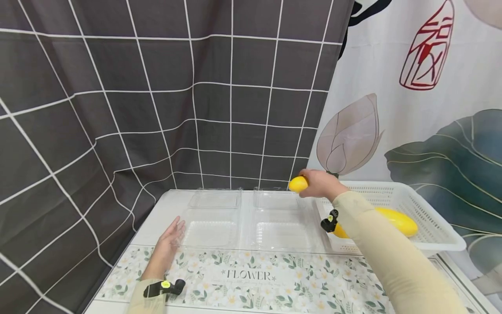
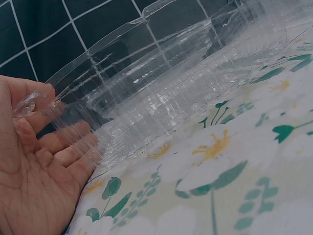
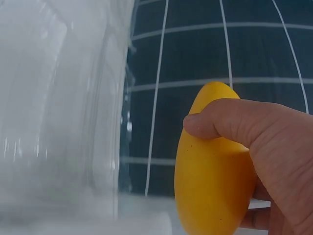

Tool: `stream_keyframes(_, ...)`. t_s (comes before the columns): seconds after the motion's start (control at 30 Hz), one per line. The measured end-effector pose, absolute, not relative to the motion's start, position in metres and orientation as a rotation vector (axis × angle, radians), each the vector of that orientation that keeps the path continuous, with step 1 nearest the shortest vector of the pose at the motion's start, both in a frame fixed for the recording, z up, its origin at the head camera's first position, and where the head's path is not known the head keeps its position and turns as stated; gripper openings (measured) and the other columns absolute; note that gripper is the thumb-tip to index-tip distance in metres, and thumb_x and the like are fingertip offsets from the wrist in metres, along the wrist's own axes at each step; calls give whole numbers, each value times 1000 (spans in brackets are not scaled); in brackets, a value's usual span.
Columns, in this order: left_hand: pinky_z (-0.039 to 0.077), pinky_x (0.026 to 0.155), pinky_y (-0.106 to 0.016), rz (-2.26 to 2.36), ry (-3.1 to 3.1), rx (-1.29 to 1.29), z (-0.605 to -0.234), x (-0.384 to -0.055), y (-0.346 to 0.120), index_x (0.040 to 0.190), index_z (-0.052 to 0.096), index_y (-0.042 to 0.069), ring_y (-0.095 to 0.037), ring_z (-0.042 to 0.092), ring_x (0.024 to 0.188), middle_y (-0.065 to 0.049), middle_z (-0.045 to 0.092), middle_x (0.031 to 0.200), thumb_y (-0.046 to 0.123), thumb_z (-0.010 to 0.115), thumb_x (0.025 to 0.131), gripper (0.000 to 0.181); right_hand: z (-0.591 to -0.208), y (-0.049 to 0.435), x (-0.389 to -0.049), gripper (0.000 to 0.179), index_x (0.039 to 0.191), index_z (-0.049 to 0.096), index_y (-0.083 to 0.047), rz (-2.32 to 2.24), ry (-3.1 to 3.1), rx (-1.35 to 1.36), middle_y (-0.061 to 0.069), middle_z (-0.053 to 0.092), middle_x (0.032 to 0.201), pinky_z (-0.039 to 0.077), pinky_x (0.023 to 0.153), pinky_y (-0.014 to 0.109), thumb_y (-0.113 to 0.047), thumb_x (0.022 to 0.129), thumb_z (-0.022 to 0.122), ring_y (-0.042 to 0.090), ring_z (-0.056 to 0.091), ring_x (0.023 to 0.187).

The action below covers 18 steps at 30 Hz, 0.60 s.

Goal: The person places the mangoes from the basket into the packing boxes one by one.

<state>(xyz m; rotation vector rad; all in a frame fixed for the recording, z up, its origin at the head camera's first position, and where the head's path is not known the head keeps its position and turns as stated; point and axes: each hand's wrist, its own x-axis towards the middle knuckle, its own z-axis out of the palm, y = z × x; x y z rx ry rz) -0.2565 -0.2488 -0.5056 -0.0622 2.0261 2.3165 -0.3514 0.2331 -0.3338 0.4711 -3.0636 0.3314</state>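
In the head view my right hand (image 1: 319,184) grips a smooth yellow mango (image 1: 298,184), held in the air above the right clear plastic box. The right wrist view shows the thumb lying across the mango (image 3: 212,171), with the other fingers mostly hidden behind it. My left hand (image 1: 171,235) is at the left side of the left clear plastic box (image 1: 211,229). Its loosely bent fingers touch the box's clear wall (image 2: 146,103) in the left wrist view. The right clear plastic box (image 1: 280,231) stands beside it, lid raised at the back like the first.
A white perforated basket (image 1: 435,218) stands on the right, holding large yellow fruit (image 1: 398,221) partly hidden by my right sleeve. A flower-printed mat (image 1: 251,279) covers the table's front. Behind hang a dark grid curtain (image 1: 251,104) and a white printed curtain (image 1: 364,78).
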Motion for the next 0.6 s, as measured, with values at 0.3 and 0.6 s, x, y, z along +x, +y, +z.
stream_keyframes(0.3,4,127,-43,2298,2044,-97,-504,-256,-249,164,9,15,-28,9,156,-10,10,170,16,36,108,62,-337,175,-352,61,132,61,-11,389,-3034,593,5,68,110,52,82,43,-30,77,81,23,61,90)
stream_keyframes(0.6,5,127,-42,2302,2031,-95,-506,-258,-248,164,9,16,-28,9,156,-8,9,170,15,36,109,62,-346,128,-352,65,137,59,-13,467,-3044,632,5,67,117,53,86,41,-30,78,81,22,60,96)
